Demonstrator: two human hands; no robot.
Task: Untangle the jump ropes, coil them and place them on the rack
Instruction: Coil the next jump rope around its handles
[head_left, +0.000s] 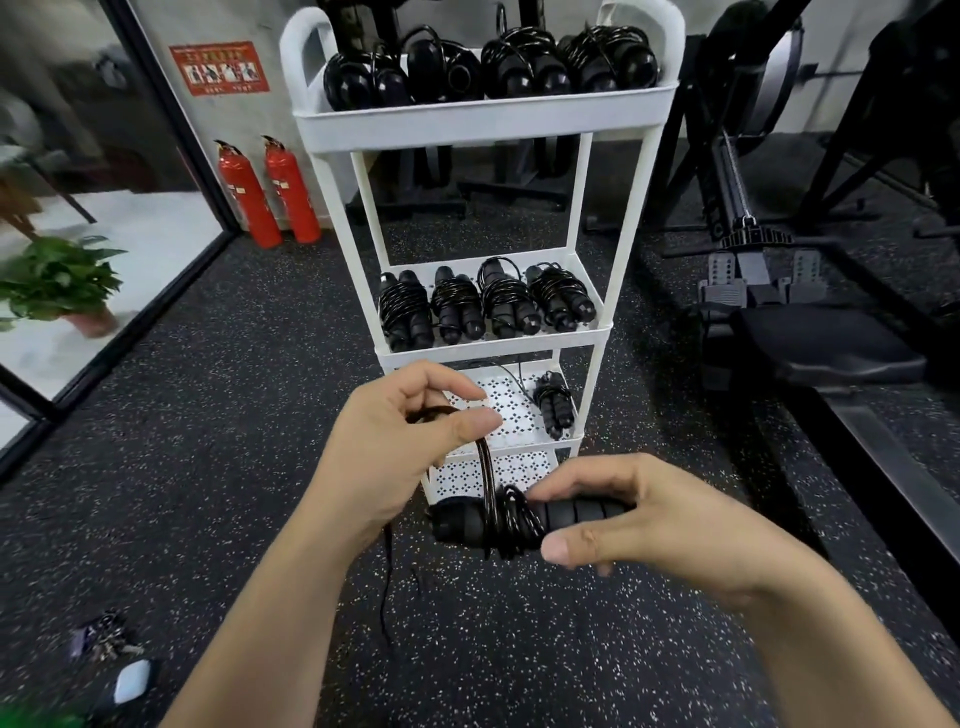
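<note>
Right fingers (563, 486) grip rope handles (524, 519) lying horizontal; left fingers (470, 422) pinch cord (487, 470)

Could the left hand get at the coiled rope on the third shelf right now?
Probably not yet. The way to the coiled rope on the third shelf looks open, but the left hand is pinching cord of the jump rope that the right hand grips.

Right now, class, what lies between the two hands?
In the head view, a taut stretch of black cord runs from the left hand to the handles in the right hand.
</note>
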